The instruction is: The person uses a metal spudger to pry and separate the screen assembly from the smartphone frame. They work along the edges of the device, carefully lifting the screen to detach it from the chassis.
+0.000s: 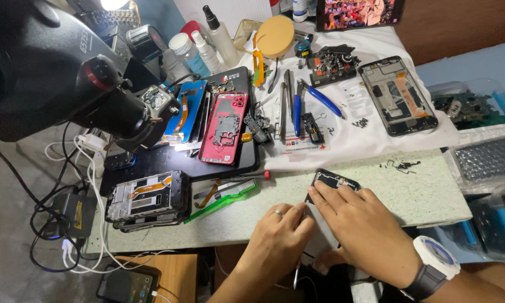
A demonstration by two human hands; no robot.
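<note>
Both hands press on a dark phone (332,180) at the bench (432,196) edge — left hand (279,235) curled over it; right hand (360,224) flat, fingers spread.

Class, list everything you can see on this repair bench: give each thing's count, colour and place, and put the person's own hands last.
microscope: one, black, upper left over the bench
red phone frame: one, red, on the black mat, centre
opened phones: a stack, grey and black, left front of the table
green toothbrush: one, green, beside that stack
blue-handled pliers: one, on the white cloth
dark phone frame: one, on the cloth, right
spray bottles: several, clear and white, at the back
black phone: one, at the table's front edge, under the fingers
left hand: one, ring on it, touching the phone
right hand: one, white watch at the wrist, pressing on the phone
</note>
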